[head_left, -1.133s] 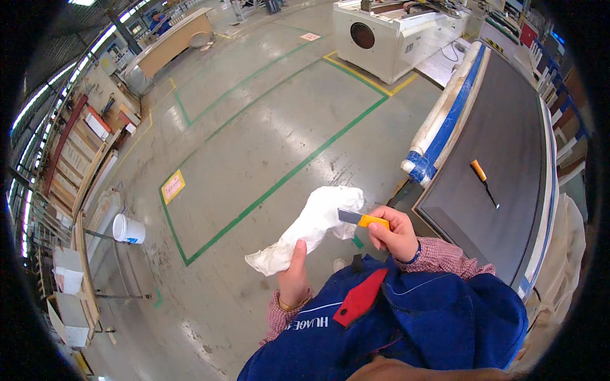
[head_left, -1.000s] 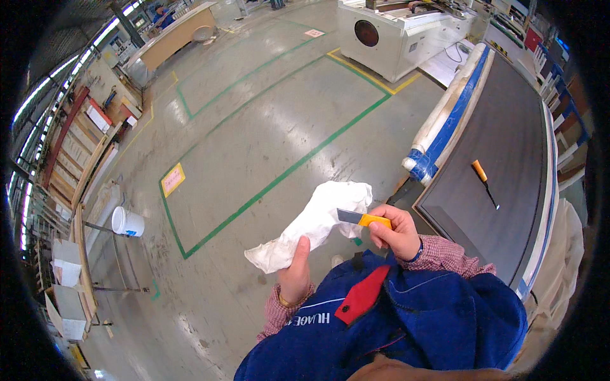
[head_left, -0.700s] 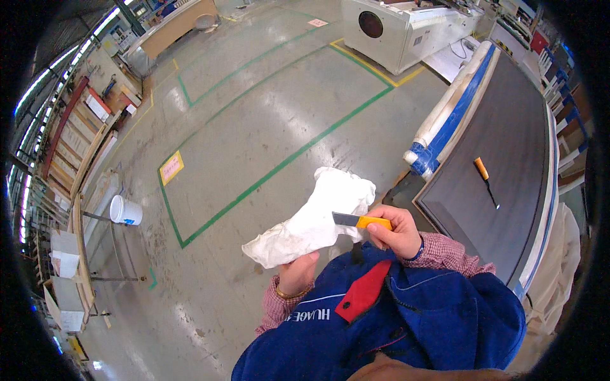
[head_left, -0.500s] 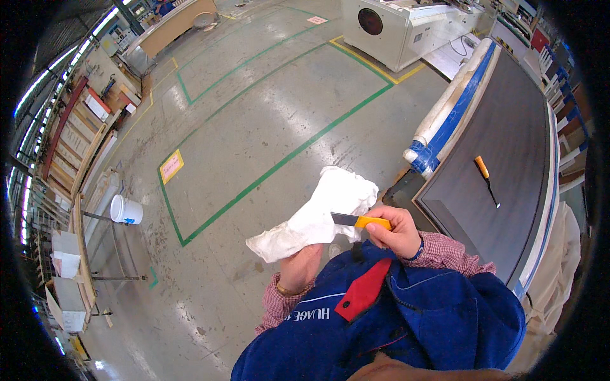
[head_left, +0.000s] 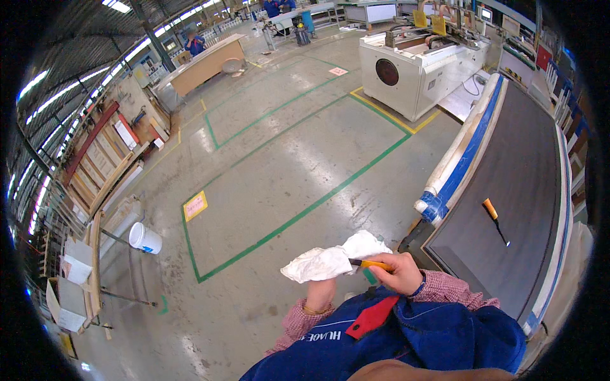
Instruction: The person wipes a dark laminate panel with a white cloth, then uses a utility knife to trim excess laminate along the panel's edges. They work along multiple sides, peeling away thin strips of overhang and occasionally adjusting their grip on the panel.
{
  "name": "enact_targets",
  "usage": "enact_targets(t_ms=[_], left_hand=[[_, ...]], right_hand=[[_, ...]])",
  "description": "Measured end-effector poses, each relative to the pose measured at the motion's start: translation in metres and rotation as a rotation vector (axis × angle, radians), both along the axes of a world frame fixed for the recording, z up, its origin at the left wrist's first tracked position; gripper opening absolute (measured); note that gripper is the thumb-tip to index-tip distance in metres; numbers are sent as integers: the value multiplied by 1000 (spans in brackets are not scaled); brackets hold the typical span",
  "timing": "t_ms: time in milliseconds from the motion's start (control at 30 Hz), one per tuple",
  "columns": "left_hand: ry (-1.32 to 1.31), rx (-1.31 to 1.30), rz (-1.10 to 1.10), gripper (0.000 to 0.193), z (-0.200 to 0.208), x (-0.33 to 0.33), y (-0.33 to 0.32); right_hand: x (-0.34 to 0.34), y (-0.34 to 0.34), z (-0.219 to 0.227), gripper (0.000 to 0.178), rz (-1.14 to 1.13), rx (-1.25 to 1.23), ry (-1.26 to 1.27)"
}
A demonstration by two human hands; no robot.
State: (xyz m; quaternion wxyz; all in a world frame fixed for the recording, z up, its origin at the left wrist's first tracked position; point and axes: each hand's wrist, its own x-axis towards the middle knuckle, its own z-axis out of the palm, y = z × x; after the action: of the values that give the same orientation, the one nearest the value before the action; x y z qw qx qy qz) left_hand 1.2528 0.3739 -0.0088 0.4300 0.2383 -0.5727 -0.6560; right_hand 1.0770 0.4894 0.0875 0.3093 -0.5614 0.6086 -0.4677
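A bunched white cloth (head_left: 324, 263) lies over my left hand (head_left: 322, 293), which grips it from beneath; the cloth hides most of those fingers. My right hand (head_left: 403, 274) is closed around the yellow handle of a scraper (head_left: 376, 264). Its dark flat blade points left and meets the cloth. On the dark panel (head_left: 473, 190) to my right rests another yellow-handled tool (head_left: 490, 209), with a thin black shaft and a pale tip.
A padded roll wrapped in white and blue (head_left: 467, 140) runs along the panel's left edge. Ahead stands a white machine (head_left: 413, 76). At left are a white bucket (head_left: 145, 237), open cartons (head_left: 67, 305) and racked boards (head_left: 101, 155). Other people (head_left: 194, 44) are far off.
The view has tilted up, showing more of the far workshop. The cloth looks more tightly bunched, and the scraper's blade appears edge-on and partly hidden by it. Both hands keep their holds.
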Motion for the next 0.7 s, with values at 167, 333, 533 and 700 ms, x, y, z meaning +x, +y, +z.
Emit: enact_targets(t_ms=[167,333,533,700], left_hand=[[-532,-532,102,31,21,2,-1],[-480,-628,93,29,22,0,5],[20,18,216,27,16,-2,-1],[28,175,170,37,36,7,-18]], right_hand=[[-4,2,-4,20,-41,69,-554],[-8,0,-4,24,17,-56,-644],[-8,18,-9,24,-24,-187,-473],[-23,47,-15,22,-109,-64,-389]])
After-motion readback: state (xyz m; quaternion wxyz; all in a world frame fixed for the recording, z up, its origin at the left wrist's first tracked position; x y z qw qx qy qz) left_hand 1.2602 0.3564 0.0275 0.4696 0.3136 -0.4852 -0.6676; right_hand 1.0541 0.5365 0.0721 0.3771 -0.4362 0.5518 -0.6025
